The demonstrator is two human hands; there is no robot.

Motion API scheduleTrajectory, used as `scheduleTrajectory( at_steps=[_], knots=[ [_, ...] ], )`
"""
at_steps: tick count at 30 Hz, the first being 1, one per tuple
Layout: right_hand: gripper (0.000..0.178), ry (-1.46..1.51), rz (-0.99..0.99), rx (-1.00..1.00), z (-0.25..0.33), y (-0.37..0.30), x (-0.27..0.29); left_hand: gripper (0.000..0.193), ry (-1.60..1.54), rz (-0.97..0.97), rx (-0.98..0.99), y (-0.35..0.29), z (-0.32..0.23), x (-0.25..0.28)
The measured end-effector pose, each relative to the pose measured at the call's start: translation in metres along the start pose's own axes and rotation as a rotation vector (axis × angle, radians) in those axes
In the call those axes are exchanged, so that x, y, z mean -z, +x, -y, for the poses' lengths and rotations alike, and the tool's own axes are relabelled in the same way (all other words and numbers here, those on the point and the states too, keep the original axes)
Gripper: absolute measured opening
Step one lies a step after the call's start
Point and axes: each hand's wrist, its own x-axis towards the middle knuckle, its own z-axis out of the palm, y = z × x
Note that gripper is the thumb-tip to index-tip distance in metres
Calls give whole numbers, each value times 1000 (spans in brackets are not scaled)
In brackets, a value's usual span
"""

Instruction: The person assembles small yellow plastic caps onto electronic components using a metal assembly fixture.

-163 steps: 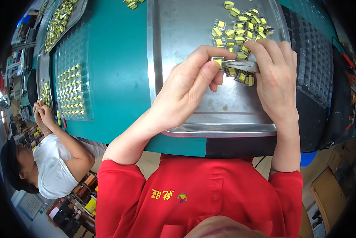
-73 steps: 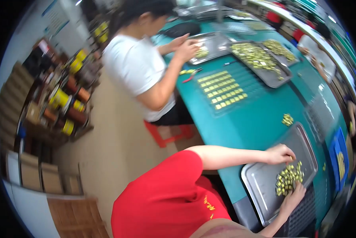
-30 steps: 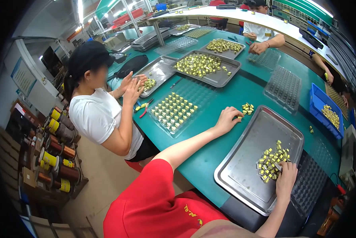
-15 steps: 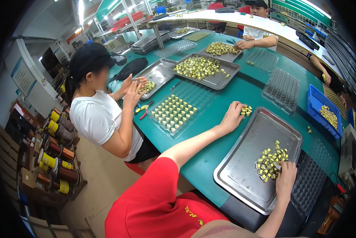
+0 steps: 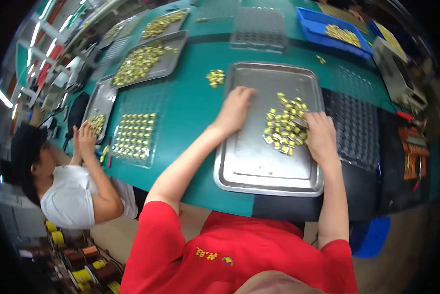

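Parts, small, yellow, stiff and probably light, lie heaped toward the tray's right edge; best pinched singly at their sides. Right hand rests on the heap, fingers curled, grip hidden; left hand lies flat, open, near the tray's far-left corner

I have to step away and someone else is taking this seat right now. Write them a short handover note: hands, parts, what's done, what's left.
Left hand: flat on the left part of the steel tray, fingers at its upper left corner, holding nothing that shows.
Right hand: on the right edge of the pile of small yellow parts in the tray; what it grips cannot be told.
A small cluster of yellow parts lies on the green table just left of the tray.
The dark gridded tray to the right looks unfilled.
Done: nothing sorted that shows here.
Left: seemingly the whole pile.
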Motion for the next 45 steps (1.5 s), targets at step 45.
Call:
scheduleTrajectory(
  at_steps=[45],
  knots=[
    [25,-33,151,-69,39,-10,3,28,-1155,241,549,-57,-84,9]
  ],
)
